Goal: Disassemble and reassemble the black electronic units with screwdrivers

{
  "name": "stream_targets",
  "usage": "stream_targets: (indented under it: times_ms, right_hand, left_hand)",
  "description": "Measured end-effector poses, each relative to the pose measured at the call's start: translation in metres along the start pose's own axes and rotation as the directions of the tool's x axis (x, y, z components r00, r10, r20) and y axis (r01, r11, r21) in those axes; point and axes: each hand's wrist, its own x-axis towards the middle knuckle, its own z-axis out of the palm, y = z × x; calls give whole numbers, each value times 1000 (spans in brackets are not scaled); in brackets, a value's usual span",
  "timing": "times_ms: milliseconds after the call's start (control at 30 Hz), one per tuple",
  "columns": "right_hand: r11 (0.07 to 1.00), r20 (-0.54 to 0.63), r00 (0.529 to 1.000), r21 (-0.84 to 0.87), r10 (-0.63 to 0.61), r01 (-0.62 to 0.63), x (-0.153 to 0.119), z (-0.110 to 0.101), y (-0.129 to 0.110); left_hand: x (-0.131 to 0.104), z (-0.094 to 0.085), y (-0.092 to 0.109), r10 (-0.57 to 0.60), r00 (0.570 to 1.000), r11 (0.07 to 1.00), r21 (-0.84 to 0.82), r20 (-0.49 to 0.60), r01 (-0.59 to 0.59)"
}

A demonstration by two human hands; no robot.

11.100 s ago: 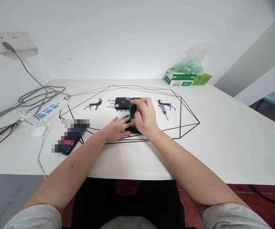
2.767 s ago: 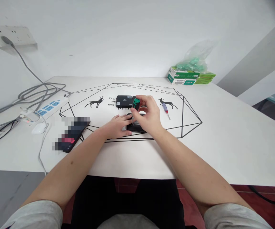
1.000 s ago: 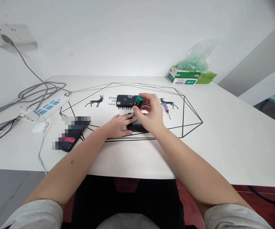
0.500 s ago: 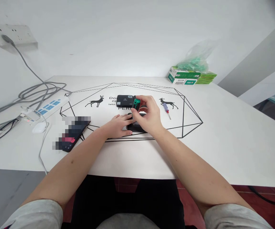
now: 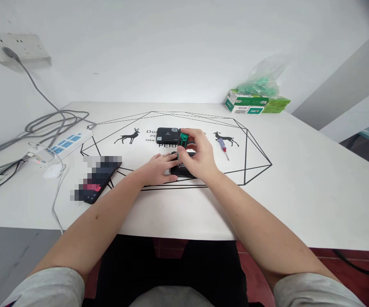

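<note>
My right hand (image 5: 199,151) is closed round a green and black screwdriver (image 5: 183,140), held nearly upright with its shaft pointing down at a flat black device (image 5: 184,170) on the printed mat. Where the tip meets the device is too small to make out. My left hand (image 5: 159,168) lies at the device's left side, fingers apart, fingertips on its edge. Just behind, a black square box (image 5: 167,135) with small labels rests on the mat. A second screwdriver (image 5: 223,147), purple and red, lies to the right of my right hand.
A phone (image 5: 103,179) lies left of my left forearm. Farther left are a power strip (image 5: 69,144), a white charger (image 5: 53,171) and grey cables (image 5: 44,123). Green and white boxes (image 5: 246,101) with a plastic bag (image 5: 261,81) stand at the back right by the wall.
The green screwdriver and the fingers of my right hand have turned and shifted very slightly. My left hand has stayed where it was.
</note>
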Motion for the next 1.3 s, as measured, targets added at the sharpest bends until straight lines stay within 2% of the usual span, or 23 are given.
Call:
stream_targets:
  times_ms: [233, 533, 767, 1033, 1300]
  right_hand:
    - [999, -28, 999, -26, 39, -40, 1, 1, 4]
    - [999, 51, 998, 13, 48, -49, -1, -2, 2]
    - [995, -2, 998, -77, 61, -61, 0, 1, 8]
    - [997, 9, 997, 0, 80, -80, -1, -1, 3]
    - [996, -39, 999, -75, 34, -37, 1, 1, 7]
  left_hand:
    - [2, 1, -2, -6, 1000, 1000, 27, 10, 6]
    - [1, 1, -2, -15, 1000, 999, 41, 9, 15]
    - [2, 1, -3, -6, 1000, 999, 45, 21, 5]
    - [1, -1, 1, -35, 999, 999, 19, 30, 35]
    - [1, 1, -3, -1, 1000, 999, 34, 24, 0]
